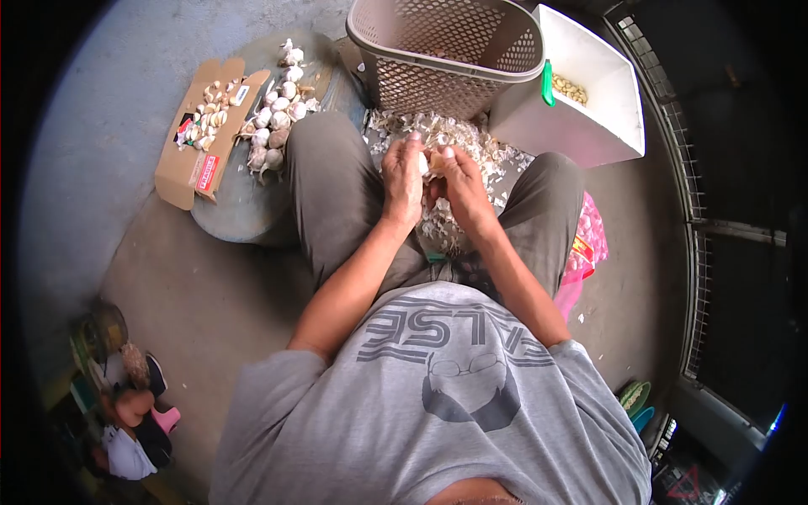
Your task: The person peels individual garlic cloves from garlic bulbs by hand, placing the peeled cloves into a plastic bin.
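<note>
Between my knees, my left hand [404, 175] and my right hand [464, 183] are closed together around a garlic bulb [424, 163]. Only a white part and some tan skin of it show between the fingers; the rest is hidden. Below and behind the hands spreads a heap of papery garlic peelings [473, 141]. To the left, whole garlic bulbs [280, 114] lie in a row on a round grey surface [244, 217]. Beside them, loose garlic cloves [210, 115] lie on an opened cardboard box [174, 164] with a red label.
A tall perforated basket [421, 80] stands just beyond the peelings. Right of it, a white container [547, 130] holds pale cloves [570, 89], with a green handle [548, 84] at its rim. A pink bag [592, 236] lies by my right knee. Another person [130, 421] is at lower left.
</note>
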The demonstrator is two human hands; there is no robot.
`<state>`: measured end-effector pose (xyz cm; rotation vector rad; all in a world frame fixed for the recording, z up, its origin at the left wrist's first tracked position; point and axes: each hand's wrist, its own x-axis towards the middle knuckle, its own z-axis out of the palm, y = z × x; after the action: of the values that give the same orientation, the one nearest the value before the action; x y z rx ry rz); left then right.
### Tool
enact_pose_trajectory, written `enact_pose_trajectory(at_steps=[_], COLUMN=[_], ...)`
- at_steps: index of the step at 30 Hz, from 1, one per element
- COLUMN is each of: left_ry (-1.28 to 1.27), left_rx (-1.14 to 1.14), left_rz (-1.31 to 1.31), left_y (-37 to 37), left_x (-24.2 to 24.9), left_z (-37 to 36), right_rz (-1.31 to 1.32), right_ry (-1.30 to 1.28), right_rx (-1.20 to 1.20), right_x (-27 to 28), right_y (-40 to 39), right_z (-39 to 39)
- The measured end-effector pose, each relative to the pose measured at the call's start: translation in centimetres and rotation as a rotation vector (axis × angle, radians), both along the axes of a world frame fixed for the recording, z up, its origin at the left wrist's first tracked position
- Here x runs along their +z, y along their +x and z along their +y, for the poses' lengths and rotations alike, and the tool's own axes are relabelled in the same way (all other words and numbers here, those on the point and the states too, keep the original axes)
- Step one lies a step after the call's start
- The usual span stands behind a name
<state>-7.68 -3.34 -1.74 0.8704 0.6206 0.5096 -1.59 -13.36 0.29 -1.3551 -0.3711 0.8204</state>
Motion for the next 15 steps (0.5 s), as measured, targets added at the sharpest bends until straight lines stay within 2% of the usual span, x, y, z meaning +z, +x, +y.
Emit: enact_pose_trajectory(at_steps=[3, 7, 11, 15], left_ry=[-0.07, -0.144, -0.214, -0.293], left_rx=[-0.022, -0.083, -0.1, -0.122], left_rz=[-0.014, -0.042, -0.048, -0.03], left_y=[0.1, 0.1, -0.1, -0.3], left_x=[0.2, 0.7, 0.7, 1.1], left_z=[0.1, 0.1, 0.3, 0.6], right_rz=[-0.093, 0.112, 0.148, 0.165], right_ry=[-0.077, 0.053, 0.17, 0.206], right_rx=[0.082, 0.068, 0.017, -0.012], right_x=[1.5, 1.9, 0.2, 0.9], right_y=[1.1, 1.9, 3.5, 3.8], right_z=[-0.4, -1.0, -1.9, -2.1])
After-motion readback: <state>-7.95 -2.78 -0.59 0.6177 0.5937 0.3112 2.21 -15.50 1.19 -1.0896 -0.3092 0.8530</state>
